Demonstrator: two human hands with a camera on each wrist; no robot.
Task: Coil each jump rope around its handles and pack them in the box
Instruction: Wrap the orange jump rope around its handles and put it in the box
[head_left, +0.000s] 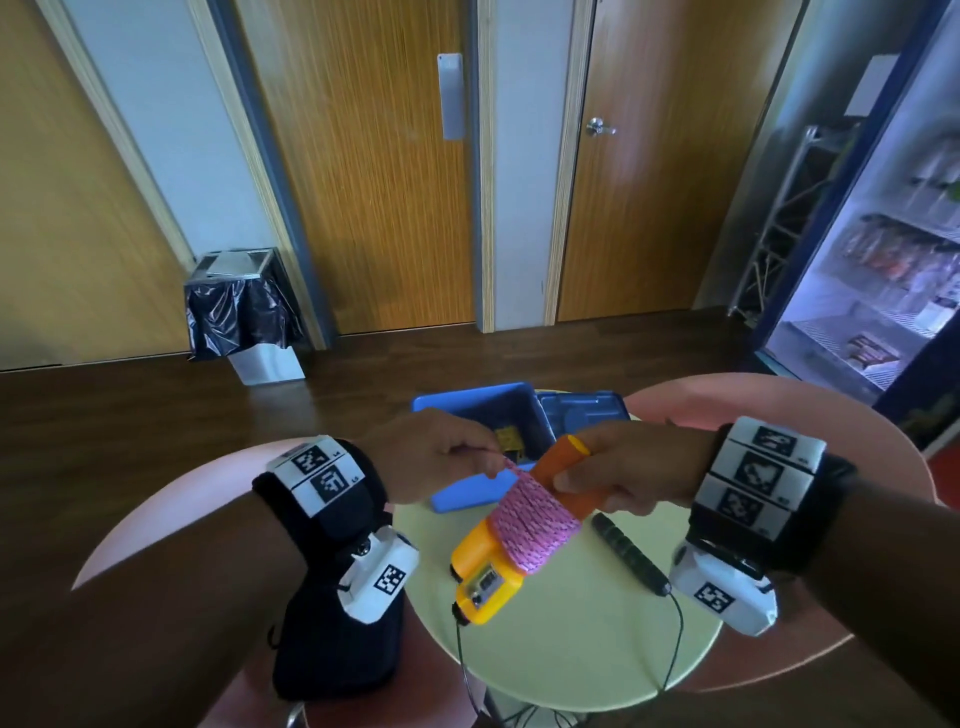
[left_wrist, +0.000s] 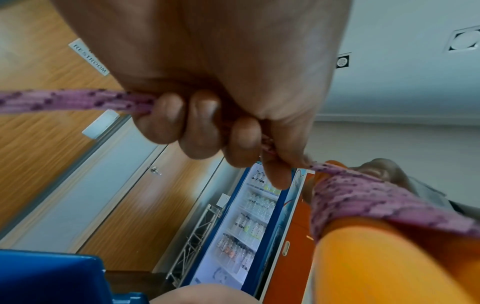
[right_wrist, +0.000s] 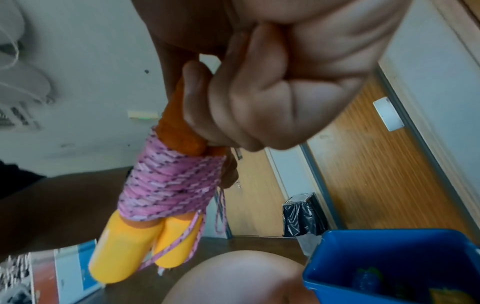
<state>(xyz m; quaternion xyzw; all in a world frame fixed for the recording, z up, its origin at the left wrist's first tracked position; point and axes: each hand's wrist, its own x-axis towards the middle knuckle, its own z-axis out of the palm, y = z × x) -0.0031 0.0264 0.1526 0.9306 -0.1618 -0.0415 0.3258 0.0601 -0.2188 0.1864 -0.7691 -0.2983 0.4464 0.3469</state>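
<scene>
My right hand grips the orange foam ends of two yellow jump rope handles held together above the round table. Pink speckled rope is coiled thickly round their middle. My left hand pinches the loose rope end just left of the coil. A short loop hangs free under the coil in the right wrist view. The open blue box stands just behind both hands, something yellow inside it.
A second jump rope with a dark handle and thin black cord lies on the table to the right, its cord trailing over the front edge. The blue box lid rests beside the box. Pink chairs flank the table.
</scene>
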